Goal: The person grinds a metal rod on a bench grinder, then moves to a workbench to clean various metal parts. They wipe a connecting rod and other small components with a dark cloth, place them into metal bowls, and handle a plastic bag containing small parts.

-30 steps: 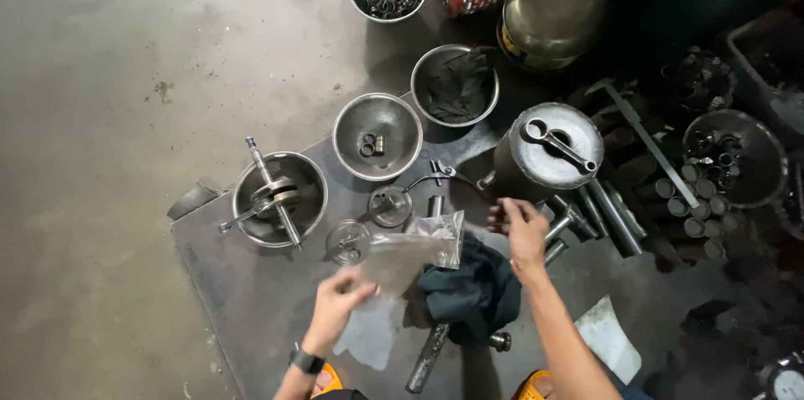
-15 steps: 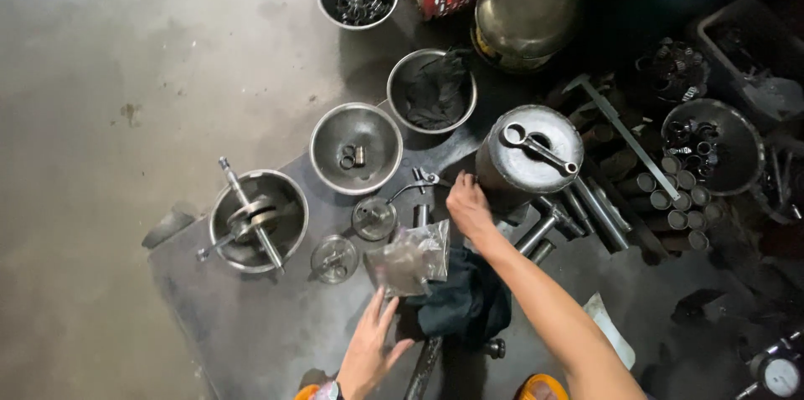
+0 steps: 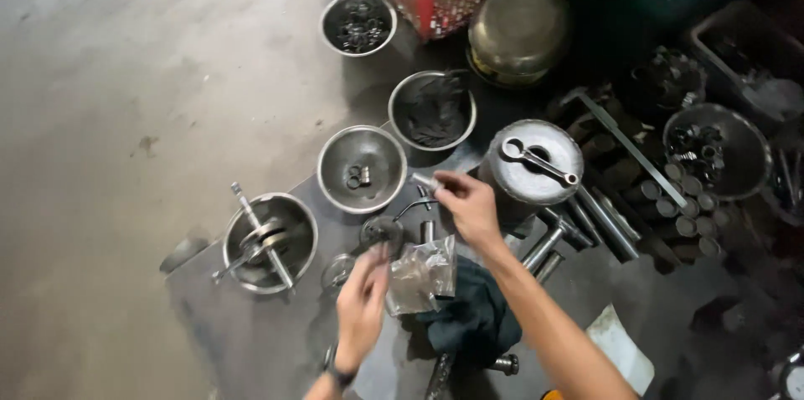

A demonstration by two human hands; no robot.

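Above the steel bowl [image 3: 362, 167], your right hand [image 3: 469, 203] pinches a small metal pin [image 3: 424, 181]; keep that grip firm while your left hand [image 3: 362, 304] hovers open, empty.

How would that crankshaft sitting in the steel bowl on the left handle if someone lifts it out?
The crankshaft looks like solid metal with thick webs, so probably heavy for its size and fully rigid. Its long shaft ends overhang the bowl rim, so lifting one end would likely tip the bowl. The surfaces look shiny, possibly oily and slippery.
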